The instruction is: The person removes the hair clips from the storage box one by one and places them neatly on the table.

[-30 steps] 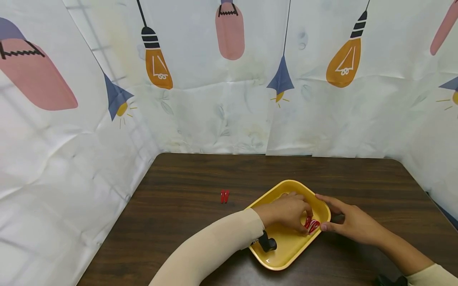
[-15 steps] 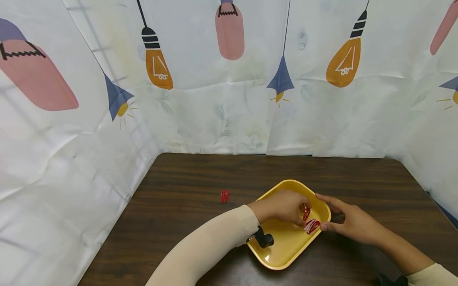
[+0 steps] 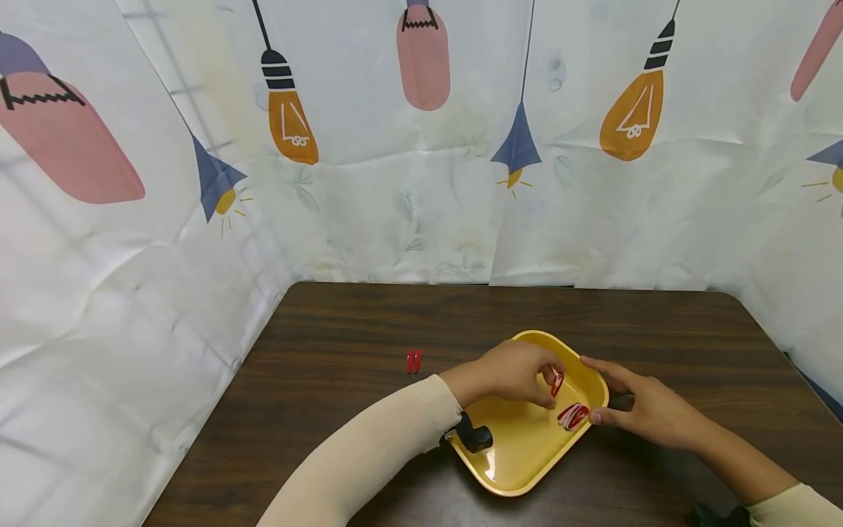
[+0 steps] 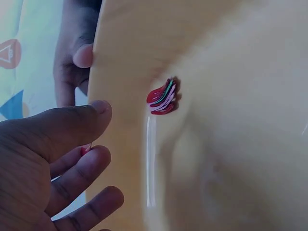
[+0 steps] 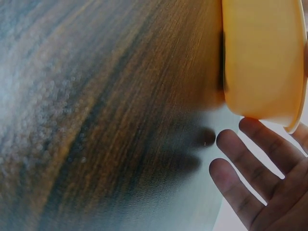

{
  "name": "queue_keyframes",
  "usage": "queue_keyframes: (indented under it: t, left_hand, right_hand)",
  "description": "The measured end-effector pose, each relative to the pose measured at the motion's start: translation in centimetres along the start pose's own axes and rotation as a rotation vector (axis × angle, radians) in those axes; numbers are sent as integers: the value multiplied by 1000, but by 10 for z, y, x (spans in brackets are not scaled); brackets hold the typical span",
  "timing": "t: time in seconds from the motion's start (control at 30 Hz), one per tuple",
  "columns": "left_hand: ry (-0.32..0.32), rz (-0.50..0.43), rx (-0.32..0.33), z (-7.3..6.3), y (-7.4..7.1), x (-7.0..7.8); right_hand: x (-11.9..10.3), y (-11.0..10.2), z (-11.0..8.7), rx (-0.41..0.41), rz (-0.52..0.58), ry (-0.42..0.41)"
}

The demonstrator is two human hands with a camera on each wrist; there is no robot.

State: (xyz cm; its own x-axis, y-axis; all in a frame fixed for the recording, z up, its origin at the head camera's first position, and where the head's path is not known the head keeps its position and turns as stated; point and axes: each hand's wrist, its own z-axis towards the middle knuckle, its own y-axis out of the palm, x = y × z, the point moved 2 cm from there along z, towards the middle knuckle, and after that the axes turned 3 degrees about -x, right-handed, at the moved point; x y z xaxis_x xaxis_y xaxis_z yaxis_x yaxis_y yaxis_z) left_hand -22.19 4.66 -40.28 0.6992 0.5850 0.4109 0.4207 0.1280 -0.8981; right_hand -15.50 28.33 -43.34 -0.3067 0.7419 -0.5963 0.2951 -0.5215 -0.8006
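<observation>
My left hand [image 3: 516,372] is over the yellow tray [image 3: 514,468], pinching a red hair clip [image 3: 557,383] between thumb and fingers. Only a sliver of that clip [image 4: 85,150] shows in the left wrist view. Below it, a small cluster of hair clips [image 3: 573,416] lies on the tray floor near the right end; red, pink and green ones [image 4: 163,97] are visible from the left wrist. My right hand [image 3: 648,410] holds the tray's right end with thumb and index finger at the rim. Its other fingers [image 5: 245,166] extend straight beside the tray's outer wall.
Two red hair clips [image 3: 413,361] lie side by side on the dark wooden table [image 3: 329,410], left of the tray. A white curtain [image 3: 408,197] printed with lamps hangs behind the table and along its sides.
My left hand has lifted a red hair clip off the cluster and moved it up and left, still over the tray. The right hand and tray have stayed put.
</observation>
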Motion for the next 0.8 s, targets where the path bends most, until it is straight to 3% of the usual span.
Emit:
queue_keyframes:
  t: [0.43, 0.8]
  left_hand:
    - [11, -162, 63, -19, -11, -17]
    - [9, -215, 121, -36, -24, -25]
  right_hand:
    - [-1, 0, 0, 1, 4, 12]
    - [0, 0, 1, 1, 2, 16]
